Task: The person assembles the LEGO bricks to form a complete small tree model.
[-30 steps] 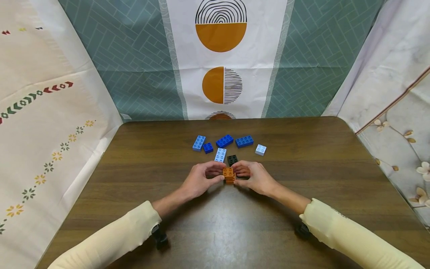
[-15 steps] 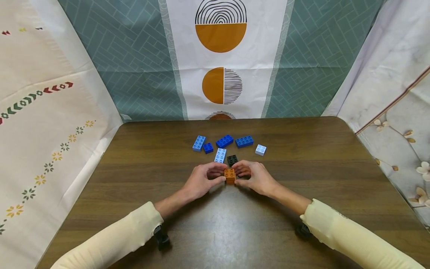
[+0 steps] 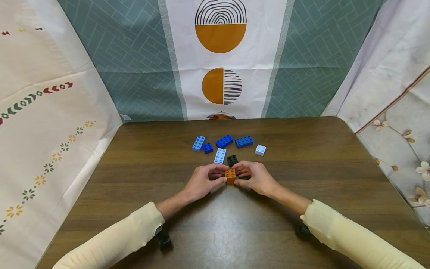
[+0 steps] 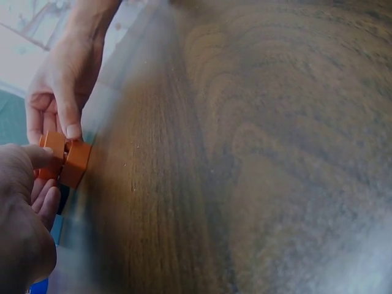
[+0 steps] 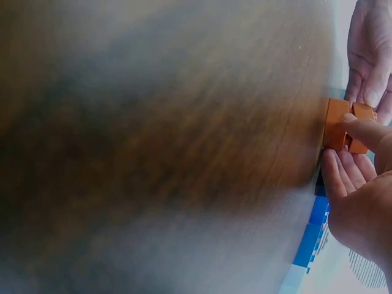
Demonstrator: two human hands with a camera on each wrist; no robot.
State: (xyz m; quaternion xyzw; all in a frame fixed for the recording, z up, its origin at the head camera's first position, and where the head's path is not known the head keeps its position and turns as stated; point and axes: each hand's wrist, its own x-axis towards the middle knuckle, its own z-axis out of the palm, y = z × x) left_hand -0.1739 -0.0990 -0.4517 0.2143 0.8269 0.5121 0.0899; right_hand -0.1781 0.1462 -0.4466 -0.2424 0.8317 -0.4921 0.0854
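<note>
Two orange bricks, one over the other, held between both hands near the middle of the table (image 3: 215,231). Left hand (image 3: 201,181) clamped on the upper orange brick (image 3: 230,172), thumb toward the wearer; right hand (image 3: 255,178) clamped lower, thumb tip on the lower orange brick (image 5: 335,125) close to the seam. Far-side contact of the fingers partly hidden in the head view. Neither hand clearly nearer: left is to the left of the pair, right to the right, fingertips almost meeting behind it. Upper brick shows two-by-two studs, square from above, so no long axis to line up; lower one's top is covered. Key relation: upper sits above lower, edges roughly flush, but both wrist views show a narrow open seam with studs visible in it, so not fully seated by my reading. The next move likely turns on that vertical gap: straight down with the left, right steadying below; a tilt could make it bind. Black brick (image 3: 232,160) just beyond the fingertips, pale blue brick (image 3: 220,155) beside it.
</note>
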